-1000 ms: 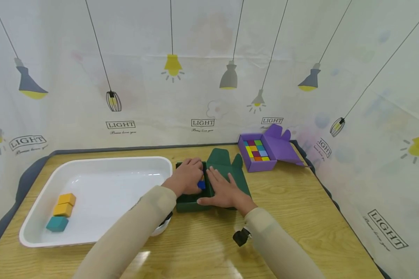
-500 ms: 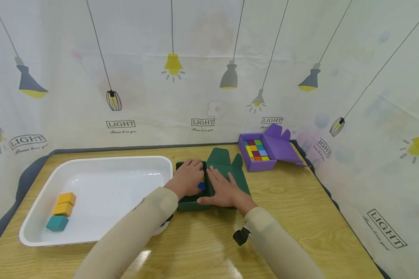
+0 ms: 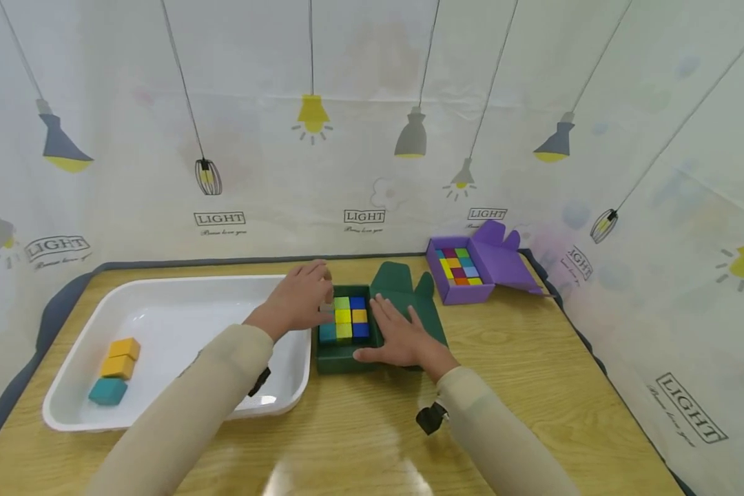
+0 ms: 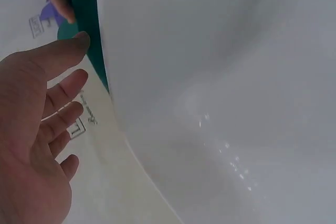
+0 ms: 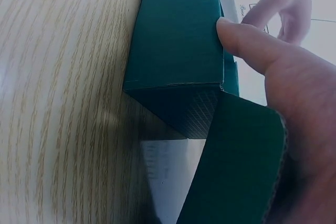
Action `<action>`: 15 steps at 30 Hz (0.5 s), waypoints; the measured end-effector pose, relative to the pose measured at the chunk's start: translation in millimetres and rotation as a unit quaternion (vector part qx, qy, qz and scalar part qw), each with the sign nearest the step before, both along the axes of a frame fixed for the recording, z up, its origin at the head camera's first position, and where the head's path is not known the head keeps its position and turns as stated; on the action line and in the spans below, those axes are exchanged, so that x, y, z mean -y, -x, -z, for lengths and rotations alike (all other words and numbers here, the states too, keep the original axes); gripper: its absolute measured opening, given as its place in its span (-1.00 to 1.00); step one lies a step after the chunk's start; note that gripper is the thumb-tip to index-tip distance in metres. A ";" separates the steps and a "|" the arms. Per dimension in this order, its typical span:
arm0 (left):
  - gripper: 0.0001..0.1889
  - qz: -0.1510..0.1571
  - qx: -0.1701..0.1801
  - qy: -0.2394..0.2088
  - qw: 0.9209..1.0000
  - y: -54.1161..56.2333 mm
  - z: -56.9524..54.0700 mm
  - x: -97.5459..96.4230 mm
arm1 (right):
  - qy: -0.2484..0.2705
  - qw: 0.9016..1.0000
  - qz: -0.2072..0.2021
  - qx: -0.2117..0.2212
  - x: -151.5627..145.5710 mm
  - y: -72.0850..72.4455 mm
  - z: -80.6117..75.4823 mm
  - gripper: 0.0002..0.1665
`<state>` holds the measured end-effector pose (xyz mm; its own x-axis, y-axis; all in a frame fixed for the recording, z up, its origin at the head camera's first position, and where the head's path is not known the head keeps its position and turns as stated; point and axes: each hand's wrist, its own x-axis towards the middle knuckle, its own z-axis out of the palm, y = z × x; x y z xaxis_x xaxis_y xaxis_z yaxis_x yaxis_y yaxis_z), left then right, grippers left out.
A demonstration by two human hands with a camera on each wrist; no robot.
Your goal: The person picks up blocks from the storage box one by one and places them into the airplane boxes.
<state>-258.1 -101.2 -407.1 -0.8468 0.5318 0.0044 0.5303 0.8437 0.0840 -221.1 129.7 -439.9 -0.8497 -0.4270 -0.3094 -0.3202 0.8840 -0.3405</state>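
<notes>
My left hand (image 3: 297, 300) hovers over the right rim of the white tray (image 3: 192, 344), beside the green box (image 3: 346, 362). In the left wrist view its fingers (image 4: 63, 121) are spread and relaxed, and the palm is bare. Several coloured cubes (image 3: 344, 316), teal, yellow, blue and orange, sit in rows inside the box; some at its left are partly hidden by the hand. My right hand (image 3: 403, 339) lies flat on the box's folded-out lid (image 3: 392, 279), fingers straight. Seen from the right wrist, its thumb (image 5: 247, 40) touches the top edge of the box wall.
At the tray's left end lie two orange blocks (image 3: 118, 366) and one teal block (image 3: 108, 391). A purple box (image 3: 461, 295) with several coloured cubes stands open at the back right. Printed cloth walls (image 3: 273, 186) rise behind the wooden table (image 3: 521, 386).
My left hand has lifted out of the green box and moved left over the tray rim, uncovering the cubes inside. My right hand keeps its place on the lid.
</notes>
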 end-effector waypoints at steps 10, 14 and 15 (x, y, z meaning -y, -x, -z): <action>-0.75 -0.066 -0.013 -0.048 0.997 -9.9 -12.9 75.5 | 0.012 1.000 -0.003 0.000 -0.1 -0.5 0.9 0.30; -0.78 -0.093 -0.014 -0.040 0.995 -19.2 -13.6 113.3 | 0.016 1.000 -0.005 -0.002 0.2 -2.1 -1.0 0.29; -0.79 -0.100 -0.014 -0.036 0.994 -22.1 -13.3 123.3 | 0.018 1.000 -0.005 -0.002 0.2 -2.5 -1.6 0.29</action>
<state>-236.0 -224.5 -393.7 -0.9343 0.3511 0.0616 0.3564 0.9246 0.1346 -218.6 129.5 -438.3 -0.8466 -0.4461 -0.2904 -0.3299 0.8679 -0.3713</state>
